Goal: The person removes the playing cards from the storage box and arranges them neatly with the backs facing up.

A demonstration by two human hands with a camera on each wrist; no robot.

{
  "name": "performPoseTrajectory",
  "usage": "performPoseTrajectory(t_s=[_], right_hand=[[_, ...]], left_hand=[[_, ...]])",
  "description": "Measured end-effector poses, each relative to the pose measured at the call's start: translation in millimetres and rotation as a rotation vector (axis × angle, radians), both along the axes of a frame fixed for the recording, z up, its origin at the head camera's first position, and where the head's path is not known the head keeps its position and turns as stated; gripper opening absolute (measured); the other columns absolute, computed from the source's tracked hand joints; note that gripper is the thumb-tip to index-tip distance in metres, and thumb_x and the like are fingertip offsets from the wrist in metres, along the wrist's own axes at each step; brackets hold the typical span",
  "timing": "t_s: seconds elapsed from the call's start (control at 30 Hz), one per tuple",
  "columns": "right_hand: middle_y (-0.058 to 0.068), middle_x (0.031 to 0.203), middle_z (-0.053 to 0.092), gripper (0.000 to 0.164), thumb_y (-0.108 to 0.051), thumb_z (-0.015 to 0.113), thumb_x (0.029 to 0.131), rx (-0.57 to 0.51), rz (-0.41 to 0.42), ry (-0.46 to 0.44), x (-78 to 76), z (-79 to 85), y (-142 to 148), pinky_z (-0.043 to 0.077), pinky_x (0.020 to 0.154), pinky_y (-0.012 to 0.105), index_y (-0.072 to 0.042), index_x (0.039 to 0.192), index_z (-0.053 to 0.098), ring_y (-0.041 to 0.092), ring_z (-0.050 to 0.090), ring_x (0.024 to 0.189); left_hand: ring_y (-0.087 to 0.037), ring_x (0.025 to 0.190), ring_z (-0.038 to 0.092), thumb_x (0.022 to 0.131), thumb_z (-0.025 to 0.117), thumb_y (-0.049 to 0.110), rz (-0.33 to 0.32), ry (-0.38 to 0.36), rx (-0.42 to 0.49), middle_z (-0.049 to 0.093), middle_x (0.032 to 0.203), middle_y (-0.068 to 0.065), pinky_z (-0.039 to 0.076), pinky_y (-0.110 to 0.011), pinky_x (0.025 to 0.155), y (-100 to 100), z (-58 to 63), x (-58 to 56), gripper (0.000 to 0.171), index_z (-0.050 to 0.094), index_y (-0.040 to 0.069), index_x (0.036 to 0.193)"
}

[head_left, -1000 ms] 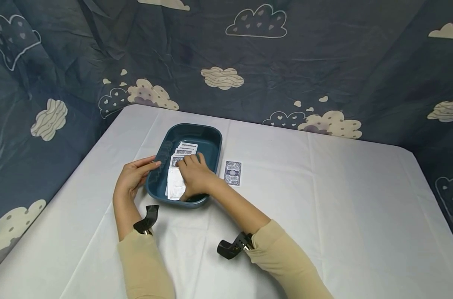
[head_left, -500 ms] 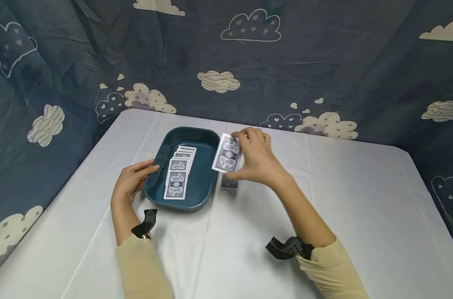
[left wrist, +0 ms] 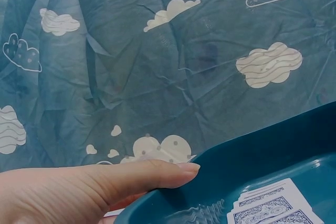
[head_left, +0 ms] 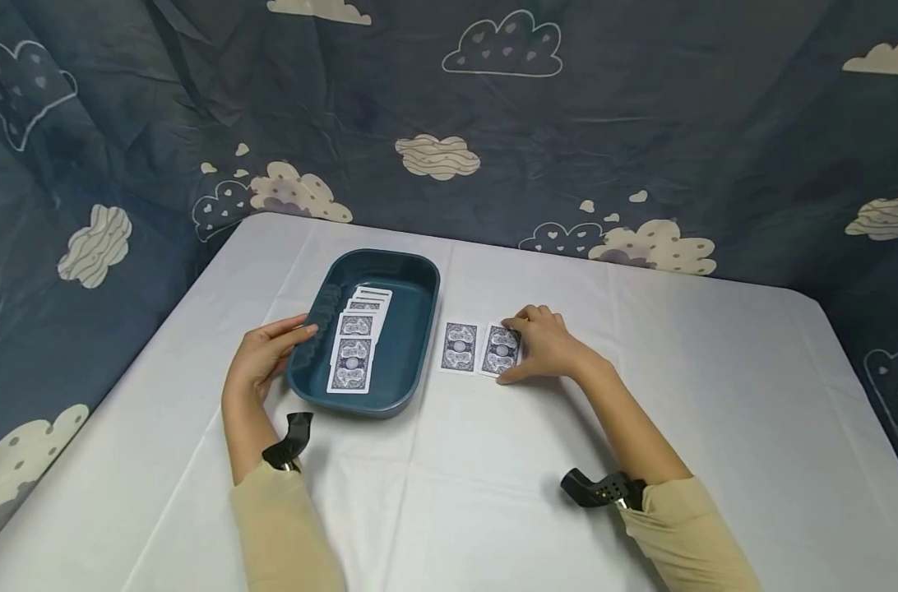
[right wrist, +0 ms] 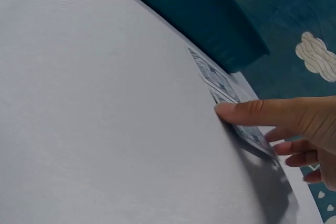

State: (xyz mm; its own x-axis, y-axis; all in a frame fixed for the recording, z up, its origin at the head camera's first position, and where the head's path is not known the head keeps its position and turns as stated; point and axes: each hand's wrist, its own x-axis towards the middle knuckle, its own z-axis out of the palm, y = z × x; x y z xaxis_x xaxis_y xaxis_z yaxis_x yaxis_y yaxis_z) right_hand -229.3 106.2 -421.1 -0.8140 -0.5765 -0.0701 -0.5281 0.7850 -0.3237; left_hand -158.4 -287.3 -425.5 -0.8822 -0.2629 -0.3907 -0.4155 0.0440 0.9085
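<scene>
My left hand point(head_left: 267, 353) grips the left rim of a dark teal plastic tray point(head_left: 403, 345), thumb over the edge; the left wrist view shows the thumb point(left wrist: 163, 174) lying along it. Inside the tray, several playing cards point(head_left: 349, 366) lie face down in an overlapping column. To the right, my right hand point(head_left: 551, 347) pinches a face-down playing card point(head_left: 501, 349) by its edges, thumb at the near end and fingers at the far end. It is low over the cloth, slightly tilted, beside another face-down card point(head_left: 460, 347). In the right wrist view the thumb point(right wrist: 236, 110) covers part of the held card.
A white cloth point(head_left: 715, 411) covers the table. Behind it hangs a dark blue curtain point(head_left: 641, 123) printed with clouds. Black wrist-worn camera mounts point(head_left: 600, 489) stick out at both forearms.
My right hand has lifted a card out of the tray, carried it right and lowered it beside the card on the cloth. The left hand has stayed at the tray rim.
</scene>
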Motion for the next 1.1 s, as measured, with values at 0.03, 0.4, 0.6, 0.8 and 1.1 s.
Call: performPoseTrajectory(t_s=[0.03, 0.4, 0.6, 0.8, 1.1], right_hand=[[0.017, 0.119, 0.048, 0.092, -0.048, 0.084, 0.056, -0.003, 0.002, -0.007, -0.6, 0.0, 2, 0.03, 0.091, 0.046, -0.002, 0.129, 0.051, 0.032, 0.04, 0.109], [0.016, 0.127, 0.043, 0.093, -0.046, 0.083, 0.061, -0.015, 0.009, -0.06, 0.2, 3.1, 11, 0.029, 0.092, 0.047, -0.007, 0.136, 0.046, 0.033, 0.036, 0.115], [0.015, 0.12, 0.046, 0.093, -0.054, 0.081, 0.058, -0.094, -0.033, 0.017, -1.3, 2.7, 3, 0.031, 0.088, 0.045, -0.008, 0.132, 0.05, 0.03, 0.042, 0.108], [0.008, 0.109, 0.052, 0.069, -0.06, 0.075, 0.063, -0.292, 0.002, 0.239, 7.6, 20.3, -43, 0.037, 0.082, 0.041, -0.015, 0.114, 0.061, 0.022, 0.048, 0.096], [0.003, 0.116, 0.049, 0.079, -0.063, 0.074, 0.061, -0.119, 0.302, 0.319, 36.4, 37.3, -154, 0.038, 0.089, 0.035, -0.017, 0.122, 0.055, 0.019, 0.044, 0.107]], left_hand=[[-0.005, 0.108, 0.052, 0.073, 0.077, 0.04, 0.0, -0.002, -0.004, 0.049, 0.136, 0.001, 0.043, -0.024, 0.09, 0, -0.3, -0.7, 0.068, 0.052, 0.017, 0.132], [-0.007, 0.109, 0.052, 0.072, 0.078, 0.04, 0.012, 0.005, -0.004, 0.051, 0.134, 0.001, 0.044, -0.023, 0.089, 1, 3.3, -3.4, 0.066, 0.054, 0.018, 0.13], [0.0, 0.095, 0.055, 0.071, 0.078, 0.041, -0.006, 0.006, 0.001, 0.052, 0.132, 0.0, 0.046, -0.014, 0.075, -1, 3.0, -2.3, 0.069, 0.053, 0.017, 0.132], [-0.002, 0.097, 0.054, 0.07, 0.078, 0.043, -0.004, -0.007, -0.007, 0.056, 0.124, 0.004, 0.046, -0.015, 0.076, -1, 2.7, -0.6, 0.073, 0.051, 0.017, 0.133], [0.0, 0.088, 0.058, 0.072, 0.078, 0.037, 0.01, 0.021, 0.033, 0.06, 0.111, 0.011, 0.048, -0.015, 0.072, -1, -2.4, 0.1, 0.064, 0.056, 0.017, 0.129]])
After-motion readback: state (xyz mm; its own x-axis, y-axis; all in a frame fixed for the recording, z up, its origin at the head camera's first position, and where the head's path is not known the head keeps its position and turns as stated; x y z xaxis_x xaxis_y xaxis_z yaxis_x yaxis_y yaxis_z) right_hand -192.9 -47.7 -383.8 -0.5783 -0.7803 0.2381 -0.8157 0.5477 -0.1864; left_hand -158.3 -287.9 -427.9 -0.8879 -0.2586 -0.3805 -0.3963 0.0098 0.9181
